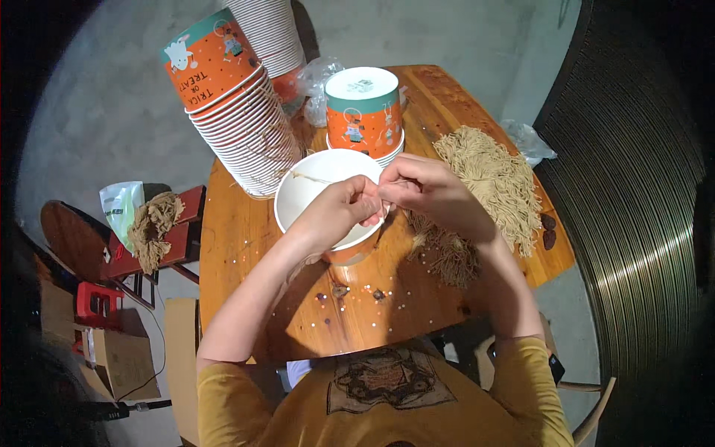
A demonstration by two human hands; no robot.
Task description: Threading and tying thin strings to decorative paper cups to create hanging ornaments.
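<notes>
A round paper bucket, white inside and orange outside, stands on the table in front of me with its mouth up. Over its right rim my two hands meet, nearly touching. My left hand is closed in a pinch on a thin tan cord, whose loose end sticks out to the left across the bucket's mouth. The fingers of my right hand are pinched together close by; what lies between them is hidden. Right of my hands lies a heap of tan cords, with a darker brown cord bundle under my right forearm.
A tall leaning stack of orange buckets stands left on the wooden table, and upside-down buckets stand behind. Clear plastic bags lie between them. Small white bits dot the front. A red bench holds more cords.
</notes>
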